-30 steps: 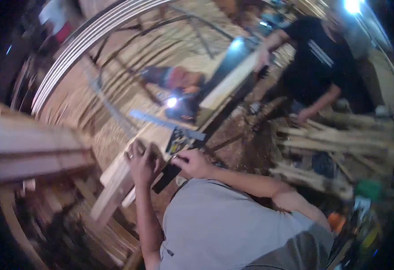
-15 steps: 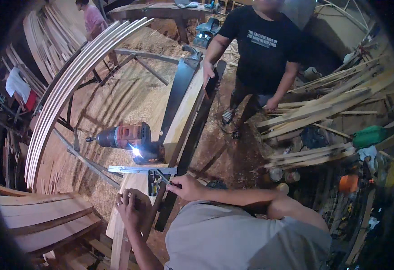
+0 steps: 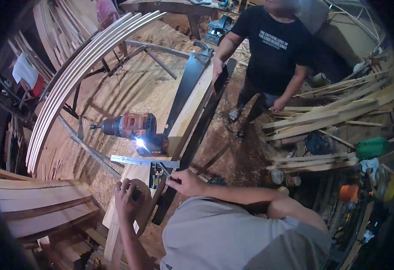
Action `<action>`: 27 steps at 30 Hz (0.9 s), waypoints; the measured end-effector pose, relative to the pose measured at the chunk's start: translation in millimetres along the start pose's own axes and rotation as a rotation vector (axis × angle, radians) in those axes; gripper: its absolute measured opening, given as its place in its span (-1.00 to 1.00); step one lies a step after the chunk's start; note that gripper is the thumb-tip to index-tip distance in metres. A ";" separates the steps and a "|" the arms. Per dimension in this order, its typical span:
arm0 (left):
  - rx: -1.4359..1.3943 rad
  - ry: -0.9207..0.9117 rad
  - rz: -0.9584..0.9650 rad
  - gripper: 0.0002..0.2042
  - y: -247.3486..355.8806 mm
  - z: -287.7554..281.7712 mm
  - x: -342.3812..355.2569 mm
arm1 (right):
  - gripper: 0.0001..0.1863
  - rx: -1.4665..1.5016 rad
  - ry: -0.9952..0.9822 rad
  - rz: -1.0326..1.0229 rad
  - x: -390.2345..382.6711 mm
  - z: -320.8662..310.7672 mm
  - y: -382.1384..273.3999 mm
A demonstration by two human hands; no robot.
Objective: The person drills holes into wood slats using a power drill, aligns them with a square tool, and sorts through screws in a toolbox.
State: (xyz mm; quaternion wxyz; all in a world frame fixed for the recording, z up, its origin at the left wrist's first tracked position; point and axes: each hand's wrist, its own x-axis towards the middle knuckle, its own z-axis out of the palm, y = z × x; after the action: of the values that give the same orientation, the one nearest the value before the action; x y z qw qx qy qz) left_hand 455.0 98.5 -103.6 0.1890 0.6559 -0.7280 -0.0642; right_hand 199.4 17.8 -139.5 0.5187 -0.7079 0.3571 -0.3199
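My left hand (image 3: pixel 127 200) is on a pale wooden board (image 3: pixel 145 171), fingers curled; what is inside them is unclear. My right hand (image 3: pixel 183 182) pinches a slim dark piece beside a metal straightedge (image 3: pixel 125 159), which lies crosswise on the board. Under its right part is a dark area with small items (image 3: pixel 155 177), too small to name. Just beyond sits a red-and-black drill (image 3: pixel 129 128), upright on its battery with its light on. A handsaw (image 3: pixel 183 94) lies lengthwise farther along.
A co-worker (image 3: pixel 273 54) in a dark shirt stands at the board's far right. Curved laminated strips (image 3: pixel 77 76) arc across the left; curved planks (image 3: pixel 43 200) lie lower left. Loose lumber (image 3: pixel 332 114) and containers (image 3: pixel 349 192) crowd the right. Another person (image 3: pixel 107 15) is behind the strips.
The view has steadied and shifted since the blurred earliest frame. My hands stay at the board, with only small movements; the drill and straightedge look unmoved on it.
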 end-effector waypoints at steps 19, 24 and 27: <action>-0.017 0.028 0.006 -0.60 -6.4 9.4 1.7 | -0.71 -0.056 -0.162 0.125 5.3 -8.6 3.5; -0.060 0.059 0.034 -0.59 -11.3 9.0 10.4 | -0.70 -0.103 -0.137 0.031 7.4 -5.3 12.5; -0.046 0.030 0.063 -0.59 -11.6 14.7 17.5 | -0.72 -0.117 -0.118 -0.046 11.2 -6.4 5.3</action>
State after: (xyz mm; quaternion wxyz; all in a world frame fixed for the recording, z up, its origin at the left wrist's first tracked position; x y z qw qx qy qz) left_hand 459.2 77.6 -117.7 0.2166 0.6292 -0.7436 -0.0651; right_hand 199.3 4.1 -142.1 0.4893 -0.7625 0.3277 -0.2679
